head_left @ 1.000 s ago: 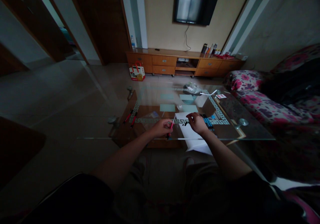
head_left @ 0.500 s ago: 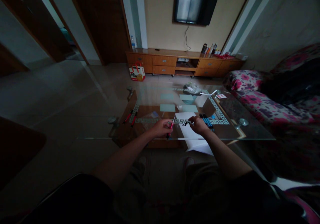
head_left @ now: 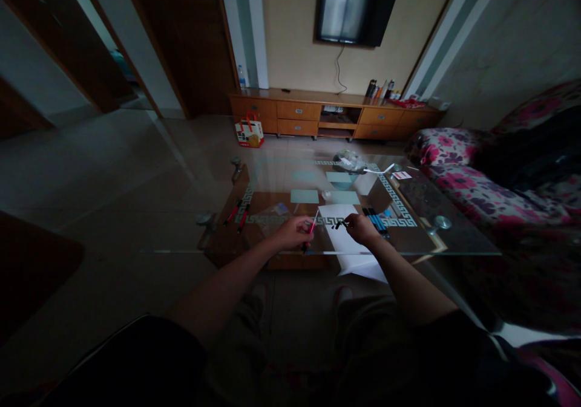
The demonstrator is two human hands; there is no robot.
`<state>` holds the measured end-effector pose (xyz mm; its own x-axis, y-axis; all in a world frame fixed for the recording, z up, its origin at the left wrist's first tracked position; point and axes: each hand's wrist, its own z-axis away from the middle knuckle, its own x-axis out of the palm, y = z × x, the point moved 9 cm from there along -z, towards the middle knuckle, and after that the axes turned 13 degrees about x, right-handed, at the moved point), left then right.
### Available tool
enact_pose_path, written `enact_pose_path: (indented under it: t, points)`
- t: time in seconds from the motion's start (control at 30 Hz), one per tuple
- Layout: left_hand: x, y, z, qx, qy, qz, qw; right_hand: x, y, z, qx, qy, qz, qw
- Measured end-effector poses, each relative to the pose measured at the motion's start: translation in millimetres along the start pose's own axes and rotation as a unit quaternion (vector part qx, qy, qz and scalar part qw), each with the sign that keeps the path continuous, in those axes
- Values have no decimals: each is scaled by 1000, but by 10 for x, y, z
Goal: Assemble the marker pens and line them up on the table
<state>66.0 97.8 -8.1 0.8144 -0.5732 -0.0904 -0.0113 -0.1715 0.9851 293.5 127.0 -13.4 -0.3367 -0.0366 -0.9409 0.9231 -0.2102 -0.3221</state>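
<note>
My left hand point(head_left: 293, 233) is closed around a slim red pen point(head_left: 312, 227), which points up with a thin pale tip above the fingers. Across from it, my right hand point(head_left: 361, 228) has its fingers pinched together over a white sheet of paper point(head_left: 347, 253). Small black pieces point(head_left: 338, 225), possibly pen caps, lie on the paper beside those fingertips. What the right fingers hold is too small and dark to name. Several blue and black pens point(head_left: 376, 221) lie just right of the right hand. A few red and black pens point(head_left: 242, 219) rest at the left of the glass table.
The glass coffee table point(head_left: 276, 177) has a see-through front edge above my knees. A clear plastic bag point(head_left: 349, 160) and a red and white card point(head_left: 402, 175) are at its far right. A floral sofa point(head_left: 467, 183) stands on the right, a TV cabinet point(head_left: 297, 110) behind.
My right hand has shifted very slightly. The left hand and the red pen stay in nearly the same place.
</note>
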Motion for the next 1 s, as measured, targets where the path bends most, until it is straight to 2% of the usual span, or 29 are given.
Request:
enact_pose_path:
  t: [0.17,0.3,0.5,0.67,0.77,0.87,0.93,1.0]
  points:
    - [5,19,-3,4,-1,-2,1000,-3,21,-10,11,7,-1,1000]
    - [1,9,-9,1,2,-1,1000,-110,-7,-10,1,49,-21,999]
    - [5,-6,-9,4,-4,4,1000,-407,-185,88,-83,154,-76,982]
    - [-5,3,-1,5,3,2,1000,-575,-319,222,-131,187,-160,960]
    - [0,21,3,2,1,-2,1000,-622,-378,282,-133,168,-210,954]
    - [1,46,3,1,0,-4,1000,-588,-430,295,-113,108,-287,945]
    - [-3,50,-2,3,2,-3,1000,-537,-454,288,-88,64,-367,924]
    - [-3,28,-9,3,1,-1,1000,-468,-480,283,-61,20,-463,884]
